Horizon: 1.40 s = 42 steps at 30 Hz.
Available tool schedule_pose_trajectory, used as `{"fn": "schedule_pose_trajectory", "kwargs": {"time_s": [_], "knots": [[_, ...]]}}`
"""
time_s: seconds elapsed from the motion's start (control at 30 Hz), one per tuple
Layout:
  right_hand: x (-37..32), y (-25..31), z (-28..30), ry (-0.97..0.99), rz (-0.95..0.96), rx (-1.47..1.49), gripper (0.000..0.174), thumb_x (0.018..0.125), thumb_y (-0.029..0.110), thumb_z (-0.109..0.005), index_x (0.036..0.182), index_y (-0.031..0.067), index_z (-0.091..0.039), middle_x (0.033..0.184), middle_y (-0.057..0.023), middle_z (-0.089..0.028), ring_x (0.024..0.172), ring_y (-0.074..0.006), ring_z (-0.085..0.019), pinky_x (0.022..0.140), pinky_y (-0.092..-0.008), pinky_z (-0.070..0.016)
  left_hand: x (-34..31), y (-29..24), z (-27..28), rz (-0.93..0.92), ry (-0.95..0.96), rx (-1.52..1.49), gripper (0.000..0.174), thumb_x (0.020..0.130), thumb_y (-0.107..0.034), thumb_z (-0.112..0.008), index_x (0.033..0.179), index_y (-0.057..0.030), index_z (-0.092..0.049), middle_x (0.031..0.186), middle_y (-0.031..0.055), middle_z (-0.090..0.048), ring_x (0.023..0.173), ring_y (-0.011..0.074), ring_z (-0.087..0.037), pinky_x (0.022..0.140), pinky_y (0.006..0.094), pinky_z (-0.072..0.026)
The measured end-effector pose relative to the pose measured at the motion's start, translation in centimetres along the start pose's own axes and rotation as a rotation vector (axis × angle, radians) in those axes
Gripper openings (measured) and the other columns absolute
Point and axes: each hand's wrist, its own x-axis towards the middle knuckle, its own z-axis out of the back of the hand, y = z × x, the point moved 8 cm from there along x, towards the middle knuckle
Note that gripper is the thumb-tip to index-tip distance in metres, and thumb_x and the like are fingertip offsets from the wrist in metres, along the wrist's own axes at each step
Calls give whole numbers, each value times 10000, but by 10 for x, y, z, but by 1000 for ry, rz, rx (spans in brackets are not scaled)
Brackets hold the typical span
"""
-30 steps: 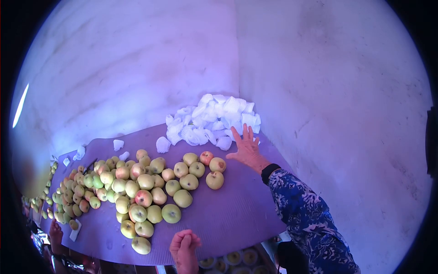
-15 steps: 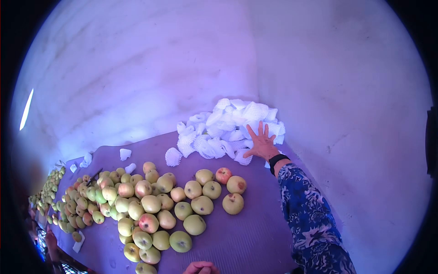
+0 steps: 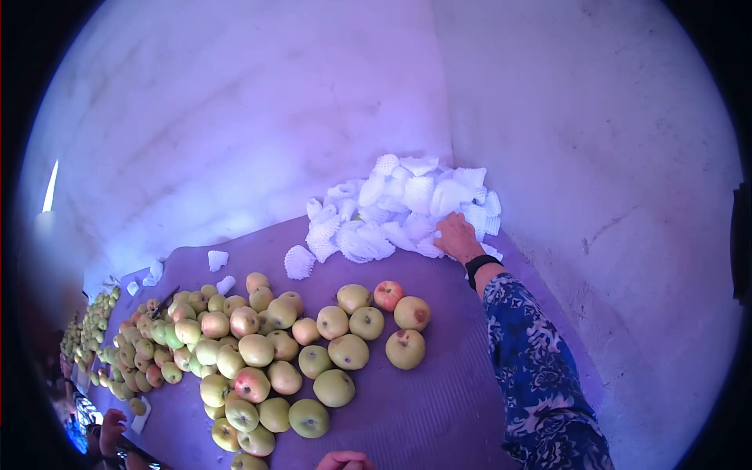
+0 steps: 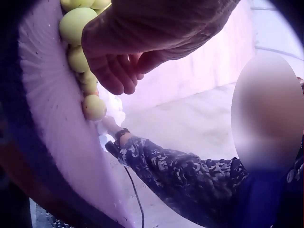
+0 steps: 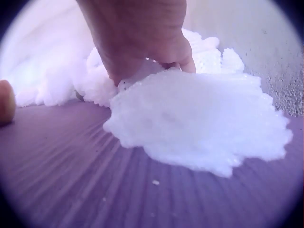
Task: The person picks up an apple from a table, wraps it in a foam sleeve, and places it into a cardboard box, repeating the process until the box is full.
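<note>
White foam fruit nets [image 3: 392, 205] lie heaped at the far corner of the purple mat [image 3: 446, 392]. At the right side of this pile is my right hand [image 3: 460, 237], reaching down with bent fingers. In the right wrist view its fingers pinch the edge of one foam net [image 5: 199, 121], which spreads out flat toward the camera. My left hand [image 4: 137, 42] hangs with loosely curled fingers and nothing in them; only its top shows at the bottom edge of the head view. Many yellow-green apples [image 3: 256, 350], some blushed red, lie left of my right arm.
Pale walls [image 3: 548, 117] meet behind the pile. A few loose foam nets [image 3: 218, 260] lie behind the apples. Another person's hand [image 3: 113, 427] shows at the lower left, near more apples [image 3: 98, 313]. A cable [image 4: 135, 194] hangs below my right wrist.
My right hand was spread wide over the foam nets; its fingers have now bent down into the pile and pinch one. My left hand has dropped lower in the head view.
</note>
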Motion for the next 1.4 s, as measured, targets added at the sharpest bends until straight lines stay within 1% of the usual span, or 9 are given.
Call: {"fn": "schedule_pose_trajectory", "kwargs": {"time_s": [0.3,0.4,0.5,0.7,1.0,1.1,1.2,1.3,1.4], "knots": [[-40,15,24,116,-37,-41,254,713,176,-682,919,28,-689,1062,-198,-590,1046,-360,-543,887,-435,-492,-12,-4,-4,-18,62,0,119,944,-78,-531,1019,-13,-597,834,62,-592,763,151,-562,722,285,-468],[-65,22,44,198,15,-34,268,727,188,-690,939,26,-674,1068,-199,-579,1041,-369,-540,883,-450,-491,-15,6,-1,-13,91,-4,142,944,-86,-538,1049,-13,-601,834,63,-595,785,155,-563,756,296,-464],[-105,34,69,252,136,-47,309,731,209,-705,977,29,-653,1061,-193,-555,1052,-372,-524,878,-462,-487,-17,3,-1,-35,44,80,112,911,-52,-514,946,-1,-607,771,80,-626,681,159,-603,647,286,-500],[-167,45,111,365,171,-27,342,740,238,-706,1027,64,-637,1054,-171,-510,1074,-361,-488,896,-460,-467,-20,5,-6,-18,72,24,122,921,-65,-523,964,-7,-622,784,59,-631,703,136,-604,654,266,-497],[-222,75,157,320,354,56,522,704,397,-761,1128,117,-642,1328,-218,-442,1256,-377,-402,1018,-483,-361,-29,14,-18,-6,139,11,128,929,-81,-535,969,-6,-631,792,40,-633,720,105,-591,658,241,-476],[-223,79,165,287,452,-12,423,717,329,-759,1076,122,-672,1343,-211,-438,1271,-375,-392,1026,-469,-350,-35,17,-20,2,165,32,128,930,-90,-537,972,-12,-630,802,35,-633,723,101,-588,659,235,-469],[-224,82,167,242,422,-86,298,745,257,-737,1007,121,-699,1285,-183,-481,1273,-355,-390,1016,-464,-356,-41,14,-21,-12,187,31,131,931,-97,-538,976,-18,-631,811,31,-633,724,97,-585,660,230,-465],[-231,88,183,183,298,-22,204,765,230,-714,932,113,-709,1140,-141,-552,1172,-318,-485,934,-441,-424,-45,13,-18,-24,194,36,133,930,-105,-542,977,-23,-635,813,27,-632,723,92,-582,659,227,-463],[-240,95,187,157,187,-3,224,771,227,-713,955,104,-681,985,-109,-582,970,-293,-584,814,-408,-483,-42,10,-19,-29,190,53,134,924,-111,-549,974,-27,-640,811,22,-632,721,86,-579,655,227,-462]]}}
